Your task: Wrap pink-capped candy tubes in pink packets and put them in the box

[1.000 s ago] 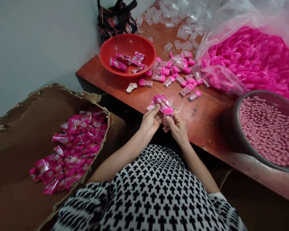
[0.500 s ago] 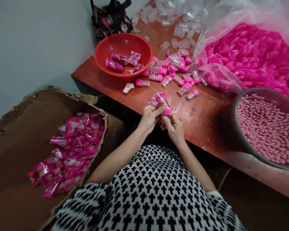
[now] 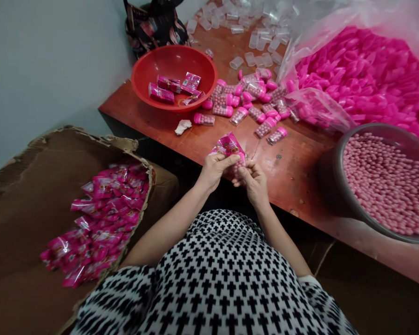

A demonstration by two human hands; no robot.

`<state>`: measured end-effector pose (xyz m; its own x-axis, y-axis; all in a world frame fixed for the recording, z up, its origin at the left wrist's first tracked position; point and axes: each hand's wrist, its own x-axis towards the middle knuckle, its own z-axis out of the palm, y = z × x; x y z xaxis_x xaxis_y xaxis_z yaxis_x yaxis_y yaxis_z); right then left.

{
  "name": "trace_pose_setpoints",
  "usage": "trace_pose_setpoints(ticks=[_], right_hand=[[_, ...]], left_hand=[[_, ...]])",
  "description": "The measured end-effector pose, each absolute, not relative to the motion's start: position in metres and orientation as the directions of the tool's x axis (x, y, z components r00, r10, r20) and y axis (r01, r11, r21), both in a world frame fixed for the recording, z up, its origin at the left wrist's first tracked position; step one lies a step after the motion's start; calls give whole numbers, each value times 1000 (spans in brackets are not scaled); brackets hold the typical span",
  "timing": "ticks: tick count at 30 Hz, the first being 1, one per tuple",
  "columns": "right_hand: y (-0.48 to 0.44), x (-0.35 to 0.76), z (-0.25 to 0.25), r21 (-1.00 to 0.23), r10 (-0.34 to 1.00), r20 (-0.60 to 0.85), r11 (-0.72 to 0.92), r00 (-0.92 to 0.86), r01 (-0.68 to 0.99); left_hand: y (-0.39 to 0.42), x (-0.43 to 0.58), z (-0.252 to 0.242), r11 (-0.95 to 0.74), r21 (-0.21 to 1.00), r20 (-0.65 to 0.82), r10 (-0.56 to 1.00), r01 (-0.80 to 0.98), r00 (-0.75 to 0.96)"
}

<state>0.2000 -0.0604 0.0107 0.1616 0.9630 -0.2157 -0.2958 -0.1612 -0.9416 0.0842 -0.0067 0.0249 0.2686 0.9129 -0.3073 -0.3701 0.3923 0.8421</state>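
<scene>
Near the table's front edge my left hand (image 3: pixel 213 171) is closed, its thumb pressed on several fanned pink printed wrappers (image 3: pixel 228 143). Just beside it, my right hand (image 3: pixel 255 183) pinches a small clear bottle (image 3: pixel 240 161) of pink candy balls. The bottle's upper part lies against the front wrapper; whether it is inside the wrapper I cannot tell. Fingers of both hands hide its lower end. Beyond the hands, filled candy bottles (image 3: pixel 265 127) with pink caps lie in a loose pile on the wooden table (image 3: pixel 202 144).
A red bowl (image 3: pixel 138 90) with wrapper bundles stands at the back left. On the right are a grey bucket (image 3: pixel 340 181) of candy balls and a plastic bag of pink caps (image 3: pixel 356 74). Clear empty bottles (image 3: pixel 254 39) lie behind. A torn cardboard box (image 3: pixel 28 177) holds packed pink sachets (image 3: pixel 108 209).
The bottle between my hands now shows its pink balls more plainly against the wrapper. My right hand has shifted slightly. The whole view has moved a little.
</scene>
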Motion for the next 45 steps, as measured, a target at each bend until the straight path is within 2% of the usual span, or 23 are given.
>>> trace_pose_setpoints(ticks=[3,6,11,13,17,22,25,27,29,31,32,34,36,37,39,41,43,45], right_hand=[[-64,199,14,-960,964,-185,-137,189,-244],[-65,197,16,-974,959,-151,-103,240,-202],[-61,191,15,-893,955,-231,-134,184,-430],[-62,189,13,-877,958,-234,-136,163,-462],[-66,188,14,-901,977,-204,-165,57,-402],[-61,186,13,-921,971,-206,-152,118,-358],[-53,177,14,-944,979,-186,-153,89,-292],[-51,171,17,-956,985,-168,-157,24,-248],[-52,170,20,-964,988,-153,-154,-25,-218],[-53,176,19,-971,989,-150,-149,-9,-185],[-53,180,18,-975,988,-154,-149,22,-163],[-48,192,13,-984,982,-161,-152,94,-93],[-36,205,8,-989,980,-119,-131,157,68],[-28,210,6,-974,982,-66,-102,178,201],[-9,217,3,-854,980,67,-40,187,518],[8,220,1,-644,977,152,-19,152,764],[21,219,-1,-485,980,162,-22,115,874],[27,218,-5,-433,983,155,-17,93,901]], left_hand=[[-6,85,26,401,810,-325,915,-428,242],[-7,84,28,419,813,-324,903,-405,283],[-13,79,28,447,816,-291,866,-366,407],[-15,76,28,446,803,-303,877,-395,374],[-19,72,25,418,779,-334,907,-467,255],[-34,70,25,427,764,-340,904,-485,260],[-45,58,32,425,758,-327,904,-495,275],[-52,40,39,363,756,-299,932,-545,206],[-57,16,44,205,759,-256,967,-618,7],[-58,-6,44,32,788,-221,947,-615,-234],[-57,-12,43,-8,811,-217,925,-585,-313],[-50,-13,35,13,868,-217,909,-496,-356],[-38,2,26,46,950,-140,946,-309,-291],[-30,14,22,39,986,-74,973,-164,-217],[-15,38,13,-44,996,49,997,78,-67],[-1,58,5,-134,952,129,991,274,37],[9,67,-3,-190,891,166,982,412,93],[12,68,-9,-211,851,173,977,481,123]])
